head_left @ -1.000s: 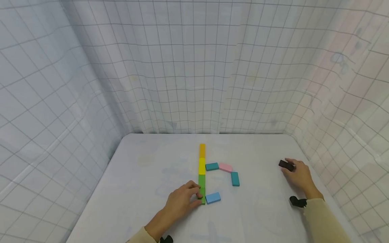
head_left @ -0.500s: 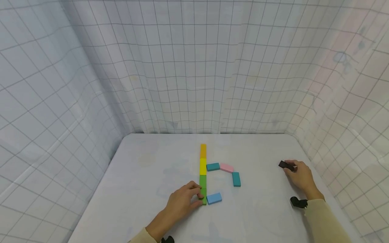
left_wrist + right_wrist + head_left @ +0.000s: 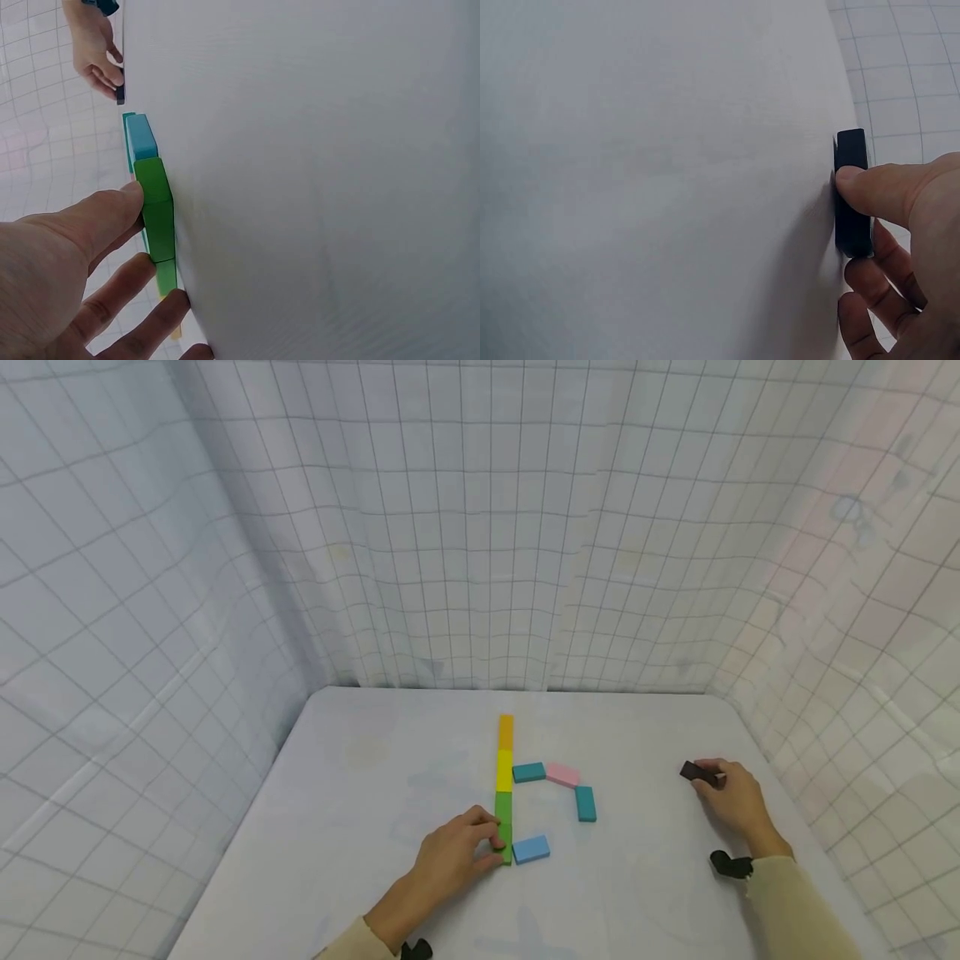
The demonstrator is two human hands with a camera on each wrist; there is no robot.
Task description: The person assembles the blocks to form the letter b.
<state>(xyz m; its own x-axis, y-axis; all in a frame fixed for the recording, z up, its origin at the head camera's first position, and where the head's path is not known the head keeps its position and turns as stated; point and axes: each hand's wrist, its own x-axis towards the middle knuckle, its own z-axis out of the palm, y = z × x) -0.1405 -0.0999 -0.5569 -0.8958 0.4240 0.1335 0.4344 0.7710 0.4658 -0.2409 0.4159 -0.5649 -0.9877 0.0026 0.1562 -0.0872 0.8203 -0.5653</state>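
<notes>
My left hand (image 3: 453,853) pinches the nearest green block (image 3: 159,229), thumb and fingers at its sides. That block ends a straight row of a lighter green block (image 3: 503,808), a yellow block (image 3: 505,770) and an orange block (image 3: 506,732). Beside the row's near end lies a light blue block (image 3: 531,849). Farther up, a teal block (image 3: 528,772), a pink block (image 3: 562,774) and a second teal block (image 3: 586,803) curve away to the right. At the table's right side my right hand (image 3: 738,802) holds a black block (image 3: 852,214) between thumb and fingers.
The blocks lie on a white table (image 3: 360,777). White grid-patterned curtains (image 3: 480,568) enclose it at the back and both sides. A black device (image 3: 729,864) is strapped at the right wrist, another (image 3: 417,950) at the left.
My right hand has shifted slightly left with the black block in its grip. The left hand stays at the green block, and the view has turned slightly.
</notes>
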